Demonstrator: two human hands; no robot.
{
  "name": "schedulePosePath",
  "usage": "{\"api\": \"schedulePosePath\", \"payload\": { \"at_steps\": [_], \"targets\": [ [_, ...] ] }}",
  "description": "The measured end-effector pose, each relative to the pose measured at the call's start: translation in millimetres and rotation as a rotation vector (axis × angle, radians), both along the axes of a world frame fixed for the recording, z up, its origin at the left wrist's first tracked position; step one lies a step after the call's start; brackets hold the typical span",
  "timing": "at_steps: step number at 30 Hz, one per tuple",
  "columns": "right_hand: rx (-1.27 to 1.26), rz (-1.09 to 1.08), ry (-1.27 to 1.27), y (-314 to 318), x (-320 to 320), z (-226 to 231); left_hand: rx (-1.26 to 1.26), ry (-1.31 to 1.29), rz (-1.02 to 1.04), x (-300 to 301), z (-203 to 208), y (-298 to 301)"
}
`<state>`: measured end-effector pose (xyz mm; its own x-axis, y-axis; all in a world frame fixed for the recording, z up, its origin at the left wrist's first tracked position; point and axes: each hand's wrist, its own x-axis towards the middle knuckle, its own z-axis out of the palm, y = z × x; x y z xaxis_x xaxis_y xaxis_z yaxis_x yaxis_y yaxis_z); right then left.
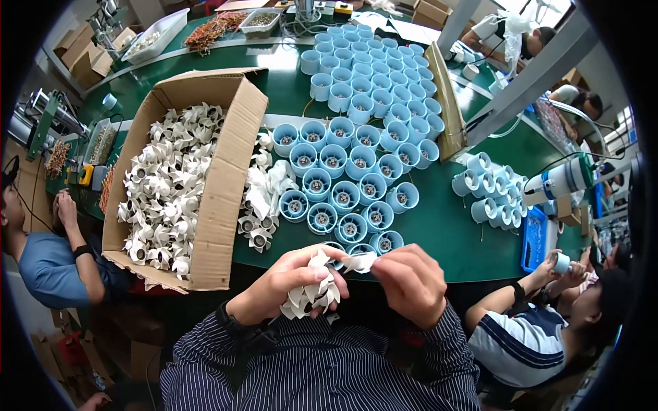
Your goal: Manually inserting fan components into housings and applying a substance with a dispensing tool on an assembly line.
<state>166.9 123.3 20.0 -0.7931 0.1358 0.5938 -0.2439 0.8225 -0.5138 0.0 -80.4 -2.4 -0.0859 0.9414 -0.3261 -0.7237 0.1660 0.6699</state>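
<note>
My left hand (279, 282) is closed around several white fan impellers (319, 296) with curved blades, held in front of my body at the near table edge. My right hand (417, 282) has its fingers pinched on one more white impeller (359, 262), close to the fingers of the left. Just beyond both hands stand many light blue cylindrical housings (351, 228), open at the top, with small motor parts visible inside the nearer ones. Left of them, a cardboard box (223, 185) holds a heap of the same white impellers (168, 185).
Loose impellers (260, 236) and a crumpled white plastic bag (269, 188) lie between box and housings on the green table (274, 85). More housings (483, 209) and a blue tray (533, 240) are at the right. People sit at left (58, 267) and right (528, 335).
</note>
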Motion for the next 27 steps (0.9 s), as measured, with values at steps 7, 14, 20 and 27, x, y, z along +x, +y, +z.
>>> {"api": "schedulePosePath", "payload": {
  "at_steps": [7, 14, 20, 27],
  "targets": [
    [-0.397, -0.303, -0.316, 20.1, 15.0, -17.0, -0.031, 0.221, 0.085, -12.5, -12.2, -14.5],
    [-0.059, -0.197, -0.473, 12.0, -1.9, -38.0, -0.071, 0.311, 0.118, -14.9, -19.8, -15.6],
    [-0.001, -0.201, -0.485, 7.9, -5.1, -34.9, -0.069, 0.348, 0.115, -14.3, -23.1, -12.7],
    [0.164, -0.204, -0.451, -9.6, -10.3, -30.2, -0.08, 0.325, 0.144, -14.4, -17.5, -8.4]
  ]
}}
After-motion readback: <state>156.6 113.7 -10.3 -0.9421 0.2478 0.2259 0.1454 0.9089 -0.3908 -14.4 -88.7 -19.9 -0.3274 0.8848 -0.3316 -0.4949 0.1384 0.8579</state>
